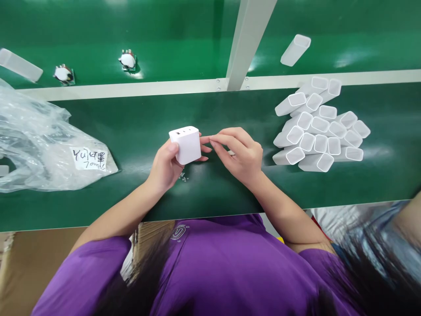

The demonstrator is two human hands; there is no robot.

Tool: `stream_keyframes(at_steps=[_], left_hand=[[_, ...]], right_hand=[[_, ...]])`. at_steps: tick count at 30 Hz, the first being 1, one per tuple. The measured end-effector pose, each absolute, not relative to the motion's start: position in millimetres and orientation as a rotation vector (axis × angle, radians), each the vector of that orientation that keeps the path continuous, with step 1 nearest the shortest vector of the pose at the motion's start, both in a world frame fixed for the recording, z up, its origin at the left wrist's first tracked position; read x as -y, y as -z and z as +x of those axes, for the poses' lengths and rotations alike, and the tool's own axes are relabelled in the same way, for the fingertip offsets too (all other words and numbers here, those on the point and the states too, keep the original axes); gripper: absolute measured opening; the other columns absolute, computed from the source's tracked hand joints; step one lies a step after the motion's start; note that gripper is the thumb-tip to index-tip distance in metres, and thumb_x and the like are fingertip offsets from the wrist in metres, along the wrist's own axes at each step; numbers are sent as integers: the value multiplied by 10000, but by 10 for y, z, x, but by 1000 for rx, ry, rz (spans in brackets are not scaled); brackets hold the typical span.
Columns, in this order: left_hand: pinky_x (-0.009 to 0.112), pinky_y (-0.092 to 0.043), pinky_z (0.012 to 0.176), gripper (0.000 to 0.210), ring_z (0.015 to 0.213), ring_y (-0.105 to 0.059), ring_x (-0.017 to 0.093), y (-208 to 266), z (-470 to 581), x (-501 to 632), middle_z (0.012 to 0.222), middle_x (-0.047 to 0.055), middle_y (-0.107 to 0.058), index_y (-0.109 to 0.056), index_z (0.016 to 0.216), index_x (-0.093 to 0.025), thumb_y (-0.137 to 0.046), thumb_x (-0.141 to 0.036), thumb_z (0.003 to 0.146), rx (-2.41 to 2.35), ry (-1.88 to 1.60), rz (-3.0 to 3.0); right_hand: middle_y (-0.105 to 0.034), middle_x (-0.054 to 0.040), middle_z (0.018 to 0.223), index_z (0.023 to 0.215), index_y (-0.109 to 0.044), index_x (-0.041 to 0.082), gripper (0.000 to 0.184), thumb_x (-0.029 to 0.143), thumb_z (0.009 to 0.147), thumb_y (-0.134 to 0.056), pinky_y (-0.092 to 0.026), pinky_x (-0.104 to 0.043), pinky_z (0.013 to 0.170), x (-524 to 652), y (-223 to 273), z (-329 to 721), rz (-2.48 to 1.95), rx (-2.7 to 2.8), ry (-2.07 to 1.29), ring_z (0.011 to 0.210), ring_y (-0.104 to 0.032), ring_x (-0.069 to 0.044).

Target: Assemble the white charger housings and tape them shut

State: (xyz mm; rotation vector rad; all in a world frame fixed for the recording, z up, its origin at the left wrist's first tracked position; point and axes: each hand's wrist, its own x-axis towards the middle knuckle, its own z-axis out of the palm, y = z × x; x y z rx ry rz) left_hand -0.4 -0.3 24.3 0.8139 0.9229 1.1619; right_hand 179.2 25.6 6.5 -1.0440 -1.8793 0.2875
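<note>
Head view: a smooth white block (pixel 188 148) with rounded edges and slots in its top face is gripped between the thumb and fingers of the left hand (pixel 166 164), above a dark green worktop (pixel 217 193). Just right of the block, the right hand (pixel 242 156) is held with thumb and forefinger drawn together at the tips, close to the left fingertips; whether anything small is pinched there cannot be told. Farther right of the block, hollow, frosted white tubes (pixel 319 126) with rounded rectangular mouths are heaped. Left of the block, a crinkled clear plastic bag (pixel 42 131) is spread, marked by a handwritten paper label (pixel 89 159). Beyond the block, past a pale, straight rail (pixel 184 87), two white-topped circuit assemblies (pixel 127 60) are set.
</note>
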Motion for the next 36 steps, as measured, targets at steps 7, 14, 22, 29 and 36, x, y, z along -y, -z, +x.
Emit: stream_keyframes(at_steps=[7,14,22,29,36], left_hand=[[348,-630,742,542,955,-737,263,-288,-16,3,1098,112,-761,-656,1100,-169,-649,-617,794,-971,-1140,792],[320,-614,619,598,856,-743,259,-192,4,-20,967,84,-767,-591,1098,-196,-770,-608,704,-868,-1158,815],[250,-576,471,640,702,-714,220,-148,20,-34,811,45,-713,-615,1041,-174,-875,-544,589,-876,-1059,800],[305,-662,638,514,837,-734,225,-135,16,-1,921,76,-719,-645,1098,-180,-785,-549,767,-875,-1012,891],[297,-649,593,544,786,-737,222,-123,48,18,846,46,-699,-576,1104,-200,-759,-595,778,-886,-1041,905]], right_hand=[[-740,-24,886,888,-730,235,105,231,940,-639,-513,-244,599,-264,-87,1786,-1012,1830,-338,766,-672,-141],[-702,2,791,840,-685,188,193,367,909,-700,-308,-230,399,-245,-227,1808,-1066,1510,-1127,435,-373,-44],[-653,22,752,823,-673,189,289,466,855,-747,-249,-211,375,-192,-256,1777,-947,1363,-1414,429,-375,-24],[-650,18,806,804,-673,187,294,466,859,-744,-286,-206,387,-172,-211,1733,-921,1375,-1405,455,-412,-23],[-637,14,769,834,-659,201,331,524,862,-722,-392,-206,413,-149,-190,1709,-946,1350,-1417,496,-507,-58]])
